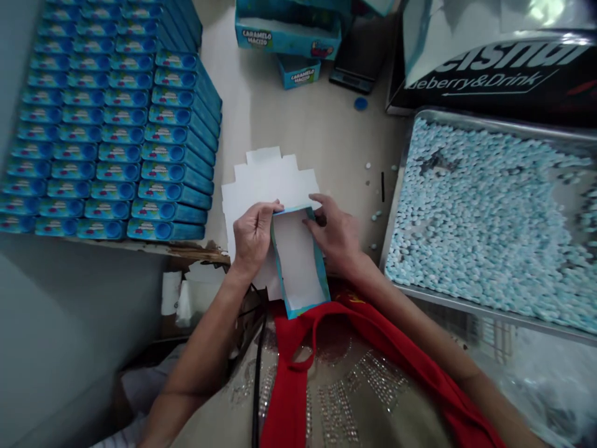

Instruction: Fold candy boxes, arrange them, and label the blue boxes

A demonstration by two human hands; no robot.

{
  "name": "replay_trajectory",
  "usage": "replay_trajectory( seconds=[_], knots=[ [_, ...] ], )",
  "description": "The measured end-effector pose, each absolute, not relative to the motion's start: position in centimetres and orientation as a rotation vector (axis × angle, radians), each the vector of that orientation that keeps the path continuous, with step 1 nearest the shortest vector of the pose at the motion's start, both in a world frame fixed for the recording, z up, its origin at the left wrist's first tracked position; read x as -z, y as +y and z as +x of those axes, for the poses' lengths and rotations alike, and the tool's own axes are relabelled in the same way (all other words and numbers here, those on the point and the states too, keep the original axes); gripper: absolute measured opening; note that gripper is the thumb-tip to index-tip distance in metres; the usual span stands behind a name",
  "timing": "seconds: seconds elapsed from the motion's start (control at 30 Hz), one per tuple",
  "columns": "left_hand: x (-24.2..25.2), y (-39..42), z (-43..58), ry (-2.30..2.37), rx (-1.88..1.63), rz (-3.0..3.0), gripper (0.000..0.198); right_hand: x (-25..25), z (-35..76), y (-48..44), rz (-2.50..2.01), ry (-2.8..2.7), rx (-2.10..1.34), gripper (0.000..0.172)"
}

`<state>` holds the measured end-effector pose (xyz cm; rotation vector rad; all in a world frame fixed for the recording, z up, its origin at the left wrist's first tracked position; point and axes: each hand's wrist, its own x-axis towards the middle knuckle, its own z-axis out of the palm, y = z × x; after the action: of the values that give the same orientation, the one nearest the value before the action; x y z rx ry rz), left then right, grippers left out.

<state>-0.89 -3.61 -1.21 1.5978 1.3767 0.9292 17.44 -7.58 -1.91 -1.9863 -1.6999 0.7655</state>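
An open cardboard box (303, 258), white inside and blue outside, is tilted close to my body, its near end by the red apron (291, 361). My left hand (254, 235) grips its far left corner, thumb and fingers pressed together at the rim. On the opposite side my right hand (336, 231) has its thumb inside the far right corner and its fingers around the outside. Flat white cardboard blanks (268, 174) with notched edges lie on the table beneath and beyond the box.
Stacked blue packs (121, 152) fill the table's left side. On the right stands a metal tray (396, 214) of pale blue and white candies (480, 218). Printed blue display boxes (284, 37), a dark scale (357, 59), a blue cap (360, 103) and a black carton (504, 81) sit farther back.
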Motion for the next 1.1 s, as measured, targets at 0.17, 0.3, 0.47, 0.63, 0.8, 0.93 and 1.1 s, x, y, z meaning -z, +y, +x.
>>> replay_trajectory(
  seconds=[0.17, 0.3, 0.47, 0.63, 0.8, 0.93, 1.1],
  knots=[
    [0.6, -2.6, -2.2, 1.359, -0.739, 1.546, 0.028, -0.7, 19.8, -6.4, -1.785, -2.028, -0.922, 0.042],
    [0.9, -1.4, -2.2, 1.354, -0.618, 1.666, 0.022, -2.5, 20.1, -3.0, -1.825, -2.245, -0.846, 0.034],
    [-0.9, -0.2, -1.7, 1.433, -0.149, 2.209, 0.016, -3.3, 17.7, 0.6, -1.748, -2.794, -0.645, 0.029],
    [-3.4, 0.6, -1.0, 1.416, 0.303, 2.446, 0.018, -3.6, 15.6, 1.0, -1.583, -3.035, -0.505, 0.028],
    [-2.4, 1.4, -1.5, 1.334, 0.228, 2.516, 0.018, -2.2, 15.3, 1.5, -1.468, -3.059, -0.501, 0.028],
    [-0.9, 2.1, -1.5, 1.490, 0.079, 2.488, 0.020, -1.8, 15.5, 2.8, -1.450, -3.038, -0.468, 0.027],
    [-0.6, 4.8, -1.3, 1.490, -0.340, 2.240, 0.014, -3.4, 16.3, 4.1, -1.508, -3.039, -0.438, 0.029]
  ],
)
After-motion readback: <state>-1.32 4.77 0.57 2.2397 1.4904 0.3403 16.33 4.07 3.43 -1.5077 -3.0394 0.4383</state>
